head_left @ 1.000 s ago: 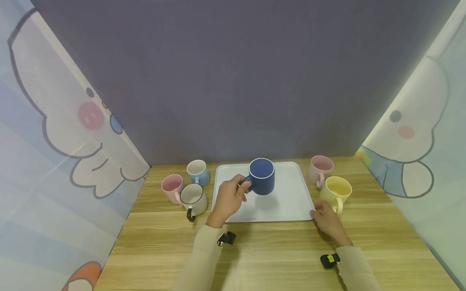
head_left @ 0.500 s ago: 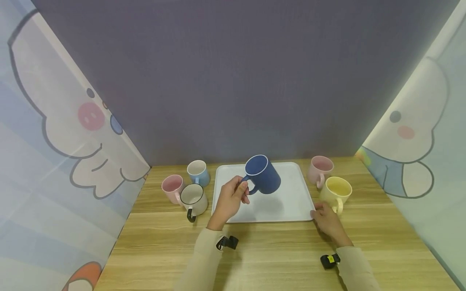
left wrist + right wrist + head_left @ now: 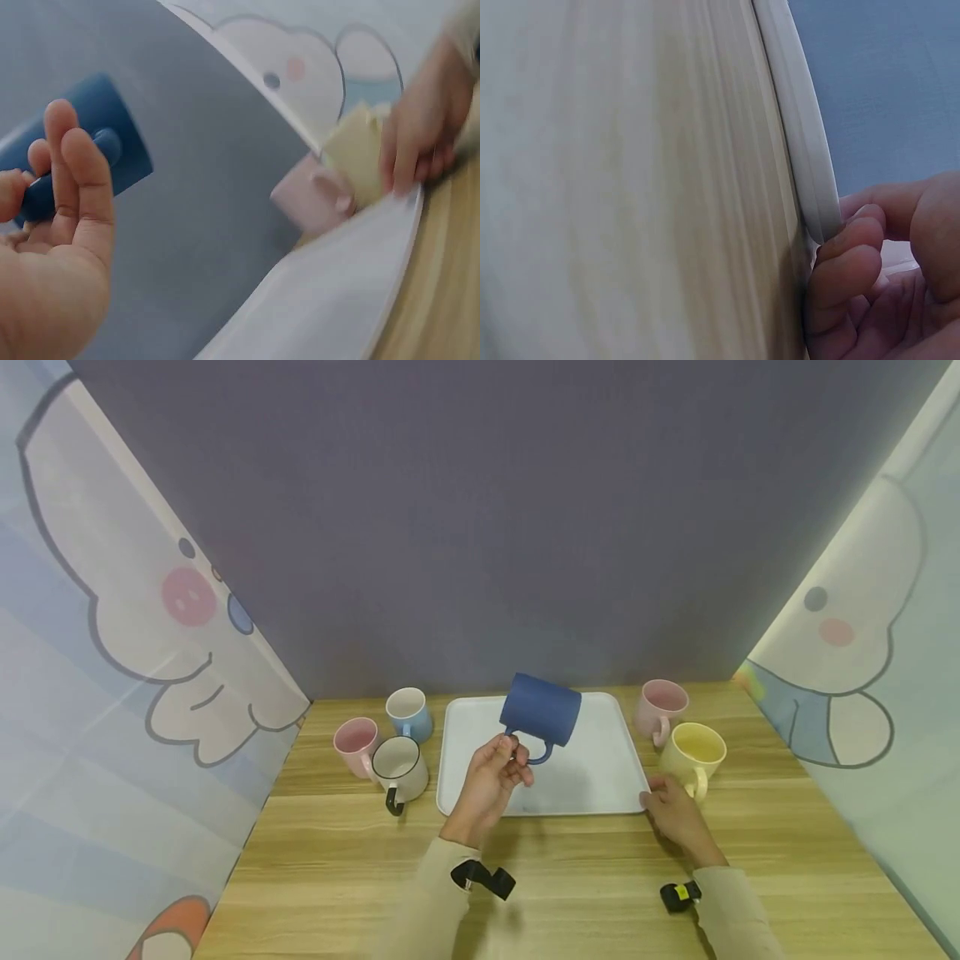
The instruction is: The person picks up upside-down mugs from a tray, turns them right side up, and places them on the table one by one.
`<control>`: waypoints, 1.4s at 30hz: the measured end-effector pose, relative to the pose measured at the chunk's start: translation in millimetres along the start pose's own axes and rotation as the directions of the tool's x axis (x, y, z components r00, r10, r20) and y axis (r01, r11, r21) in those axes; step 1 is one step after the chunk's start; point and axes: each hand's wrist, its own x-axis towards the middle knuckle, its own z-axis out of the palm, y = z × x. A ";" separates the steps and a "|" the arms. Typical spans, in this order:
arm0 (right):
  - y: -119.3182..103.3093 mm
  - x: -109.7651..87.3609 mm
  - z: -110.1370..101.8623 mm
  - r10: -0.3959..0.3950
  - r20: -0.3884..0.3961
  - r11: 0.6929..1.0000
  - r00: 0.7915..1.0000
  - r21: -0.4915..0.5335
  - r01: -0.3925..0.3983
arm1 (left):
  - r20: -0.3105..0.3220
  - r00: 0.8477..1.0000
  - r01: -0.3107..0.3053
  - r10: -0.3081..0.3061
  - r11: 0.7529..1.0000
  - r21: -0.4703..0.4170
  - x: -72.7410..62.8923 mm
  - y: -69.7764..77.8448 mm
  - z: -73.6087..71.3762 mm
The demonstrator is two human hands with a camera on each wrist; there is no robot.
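Note:
My left hand (image 3: pixel 487 785) holds a dark blue mug (image 3: pixel 542 708) by its handle, above the white tray (image 3: pixel 585 781). The mug is tipped onto its side in the air, handle downward, and its inside is out of sight. In the left wrist view the thumb and a finger pinch the blue mug's handle (image 3: pixel 107 145), while other fingers stick up. At the tray's near right corner, my right hand (image 3: pixel 673 814) grips the rim. The right wrist view shows its curled fingers (image 3: pixel 847 274) against the tray's corner (image 3: pixel 817 217).
Left of the tray stand a pink mug (image 3: pixel 356 742), a light blue mug (image 3: pixel 417 725) and a white mug with a black handle (image 3: pixel 405 781). On the right are another pink mug (image 3: pixel 652 722) and a yellow mug (image 3: pixel 684 768), close to my right hand. A grey wall (image 3: pixel 510 527) rises behind.
The blue mug has turned from upright to lying sideways as my left wrist rolled over. Its opening has gone out of view. My right hand has stayed at the tray corner.

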 end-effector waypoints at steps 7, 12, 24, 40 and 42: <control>0.4 0.0 -1.1 0.004 0.006 1.000 1.000 0.020 -0.004 | -0.104 0.994 0.002 -0.034 0.957 -0.292 -0.2 -9.6 9.0; 1.6 -0.7 -2.4 0.005 0.002 1.000 1.000 0.024 -0.005 | -0.125 0.991 0.003 -0.055 0.923 -0.385 -0.6 -14.3 10.3; -33.5 -9.6 -6.8 -0.087 -0.023 0.994 0.996 0.058 0.088 | -0.155 0.983 0.016 -0.096 0.891 -0.453 1.1 -21.0 18.3; -128.4 -15.8 32.1 -0.593 0.367 0.400 0.716 0.907 -0.134 | -0.174 0.972 0.058 -0.155 0.884 -0.464 2.6 -32.7 29.6; -132.0 -16.3 34.0 -0.646 0.402 0.304 0.649 0.915 -0.264 | -0.167 0.973 0.065 -0.161 0.880 -0.470 1.9 -34.7 30.0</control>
